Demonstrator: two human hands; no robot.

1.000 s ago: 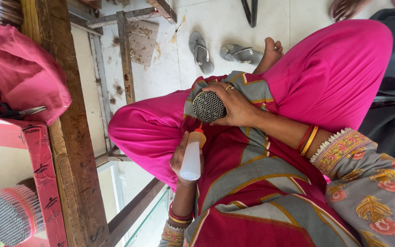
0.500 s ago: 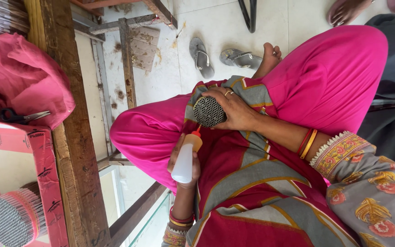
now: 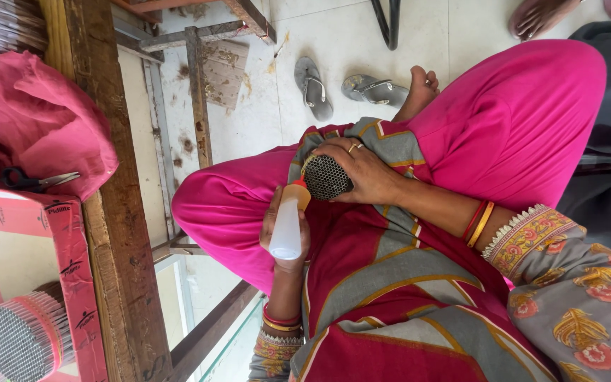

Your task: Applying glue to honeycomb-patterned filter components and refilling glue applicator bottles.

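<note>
1. Hands meet over the lap of a seated person in bright pink trousers (image 3: 532, 120) and a patterned shawl (image 3: 397, 283)
2. One hand (image 3: 362, 170), which I take for the right, is curled closed around a round bundle of thin tubes (image 3: 325, 177), its honeycomb end face turned toward the camera; a ring sits on one finger and red and gold bangles (image 3: 480, 221) circle the wrist
3. The other hand (image 3: 284, 226), taken as the left, is wrapped shut around a white squeeze bottle (image 3: 287, 230) with an orange nozzle; the nozzle tip touches the rim of the bundle's end face
4. Bundle and bottle both rest over the lap, near the knee, well apart from the wooden bench (image 3: 118, 233)
5. On the bench lie a pink cloth (image 3: 44, 120) with scissors (image 3: 33, 180) just at its edge, a red cardboard box (image 3: 72, 283) and another tube bundle (image 3: 22, 339) at the near corner
6. Two grey sandals (image 3: 348, 88) sit on the tiled floor beside a bare foot (image 3: 419, 92)
</note>
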